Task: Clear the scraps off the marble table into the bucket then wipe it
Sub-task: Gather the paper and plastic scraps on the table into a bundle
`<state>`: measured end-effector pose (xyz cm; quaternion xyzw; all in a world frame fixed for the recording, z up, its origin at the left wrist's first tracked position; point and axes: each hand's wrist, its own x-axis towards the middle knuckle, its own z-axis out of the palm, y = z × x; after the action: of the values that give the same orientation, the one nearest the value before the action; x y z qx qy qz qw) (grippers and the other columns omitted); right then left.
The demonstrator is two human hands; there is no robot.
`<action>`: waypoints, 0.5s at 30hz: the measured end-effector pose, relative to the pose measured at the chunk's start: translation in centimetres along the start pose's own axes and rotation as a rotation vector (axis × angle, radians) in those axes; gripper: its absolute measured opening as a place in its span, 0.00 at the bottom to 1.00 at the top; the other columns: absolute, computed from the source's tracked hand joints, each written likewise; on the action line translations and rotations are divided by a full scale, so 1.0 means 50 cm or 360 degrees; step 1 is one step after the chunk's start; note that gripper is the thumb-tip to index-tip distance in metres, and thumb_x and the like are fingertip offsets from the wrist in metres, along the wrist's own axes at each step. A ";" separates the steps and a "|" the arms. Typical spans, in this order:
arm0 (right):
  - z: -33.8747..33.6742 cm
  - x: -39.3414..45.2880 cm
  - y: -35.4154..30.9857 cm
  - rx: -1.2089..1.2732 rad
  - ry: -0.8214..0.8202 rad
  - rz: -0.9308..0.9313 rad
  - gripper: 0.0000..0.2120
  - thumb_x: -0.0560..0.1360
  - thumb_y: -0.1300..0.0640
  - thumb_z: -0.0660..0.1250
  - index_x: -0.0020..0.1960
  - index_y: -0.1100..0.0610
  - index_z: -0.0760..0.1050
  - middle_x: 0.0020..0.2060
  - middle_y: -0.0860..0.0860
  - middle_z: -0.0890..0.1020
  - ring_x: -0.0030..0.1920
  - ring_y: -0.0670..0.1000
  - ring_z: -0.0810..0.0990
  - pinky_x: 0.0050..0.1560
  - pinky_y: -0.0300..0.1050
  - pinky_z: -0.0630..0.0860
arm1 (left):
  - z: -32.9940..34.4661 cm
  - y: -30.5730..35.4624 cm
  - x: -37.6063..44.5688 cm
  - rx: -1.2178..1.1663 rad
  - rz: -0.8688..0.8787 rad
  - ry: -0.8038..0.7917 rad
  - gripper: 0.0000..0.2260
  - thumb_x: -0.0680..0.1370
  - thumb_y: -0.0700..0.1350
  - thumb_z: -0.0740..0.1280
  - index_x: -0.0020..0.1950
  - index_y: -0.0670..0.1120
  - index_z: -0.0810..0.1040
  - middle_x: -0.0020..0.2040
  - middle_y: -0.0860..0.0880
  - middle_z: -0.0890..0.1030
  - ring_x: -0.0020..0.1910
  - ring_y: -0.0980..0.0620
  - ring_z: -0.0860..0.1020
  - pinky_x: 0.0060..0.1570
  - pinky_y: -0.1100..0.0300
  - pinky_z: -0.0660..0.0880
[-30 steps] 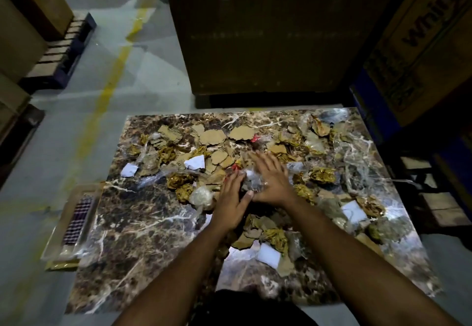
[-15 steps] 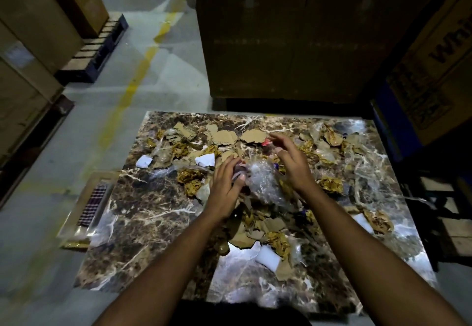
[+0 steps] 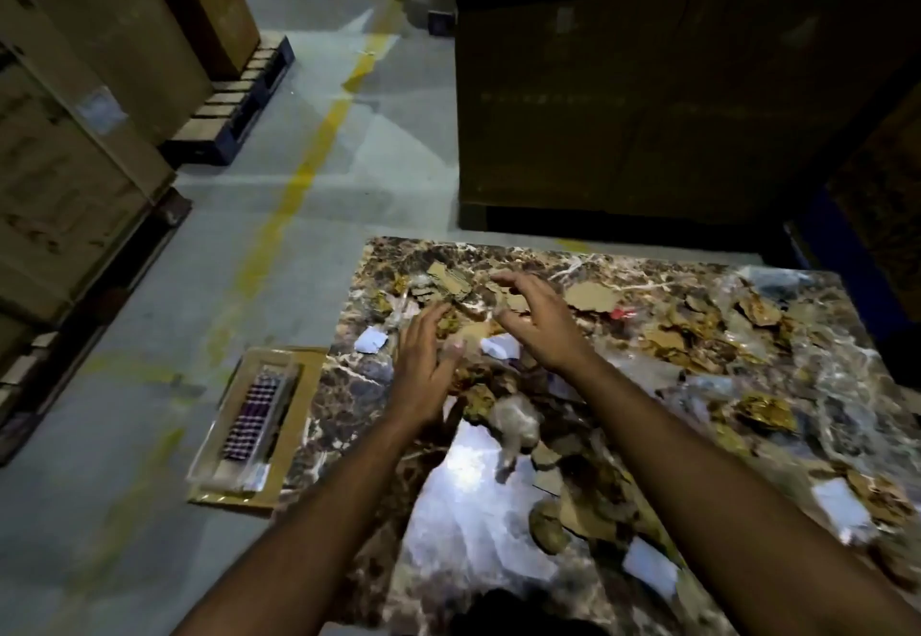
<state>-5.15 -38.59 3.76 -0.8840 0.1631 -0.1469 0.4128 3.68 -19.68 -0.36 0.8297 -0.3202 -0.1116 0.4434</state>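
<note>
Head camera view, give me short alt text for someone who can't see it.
A person's left hand and right hand, fingers spread and holding nothing, reach over cardboard, paper and plastic scraps littering a brown marble table. A clear plastic tray lies on the concrete floor to the table's left, with large cardboard boxes around; no bucket is visible.
</note>
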 end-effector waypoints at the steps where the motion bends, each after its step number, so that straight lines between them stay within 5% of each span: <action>1: 0.033 0.030 -0.010 -0.0102 -0.0072 -0.0024 0.24 0.75 0.44 0.64 0.71 0.48 0.73 0.65 0.51 0.77 0.65 0.51 0.74 0.64 0.51 0.73 | -0.029 -0.029 0.017 0.0025 0.0013 0.0033 0.28 0.79 0.61 0.55 0.76 0.51 0.65 0.76 0.48 0.67 0.75 0.50 0.62 0.73 0.49 0.61; 5: 0.149 0.145 -0.038 -0.0658 -0.0442 0.0018 0.35 0.72 0.37 0.69 0.76 0.44 0.66 0.75 0.53 0.67 0.74 0.58 0.63 0.72 0.60 0.65 | -0.118 -0.142 0.091 0.0276 -0.0042 0.0035 0.32 0.77 0.64 0.61 0.77 0.51 0.63 0.78 0.47 0.64 0.76 0.44 0.61 0.73 0.42 0.61; 10: 0.238 0.245 -0.014 -0.1214 -0.0868 0.0072 0.57 0.61 0.27 0.76 0.81 0.36 0.49 0.83 0.54 0.46 0.81 0.67 0.47 0.72 0.78 0.50 | -0.149 -0.230 0.157 0.0761 -0.0090 -0.0535 0.53 0.69 0.64 0.76 0.82 0.53 0.45 0.83 0.48 0.44 0.80 0.44 0.48 0.76 0.41 0.56; 15: 0.267 0.284 0.007 -0.1365 -0.1131 0.0245 0.65 0.55 0.27 0.79 0.78 0.29 0.40 0.82 0.53 0.36 0.79 0.72 0.41 0.70 0.83 0.50 | -0.126 -0.263 0.194 0.1089 -0.0003 -0.0586 0.49 0.69 0.59 0.77 0.81 0.55 0.50 0.80 0.49 0.54 0.72 0.39 0.57 0.70 0.45 0.67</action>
<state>12.90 -35.50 -2.96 -0.9533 0.1230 0.2700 0.0556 19.76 -16.34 -6.35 0.8960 -0.4125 -0.1457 0.0761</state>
